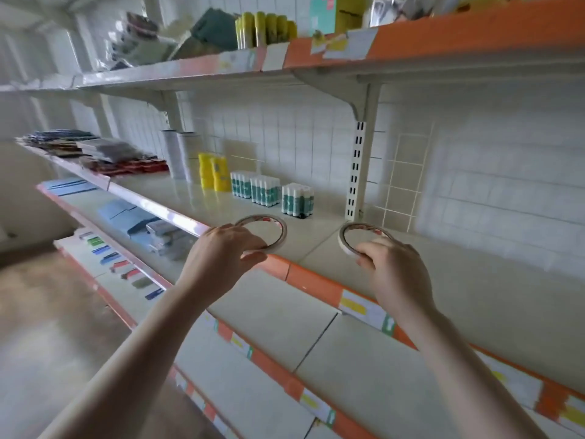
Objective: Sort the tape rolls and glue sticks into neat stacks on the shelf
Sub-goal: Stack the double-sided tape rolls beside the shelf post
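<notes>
A: What are the hands doing?

B: The left hand [221, 248] grips a tape roll [272, 228] lying nearly flat at the shelf [316, 245] front edge, its hole facing up. The right hand [392, 270] pinches a second tape roll [346, 236], tilted, hole facing up and toward the left.

A: And the glue sticks [272, 191]?

B: Upright in three packs near the back wall, well behind the rolls.

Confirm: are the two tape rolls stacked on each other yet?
No: the left hand holds one tape roll and the right hand another, side by side.
</notes>
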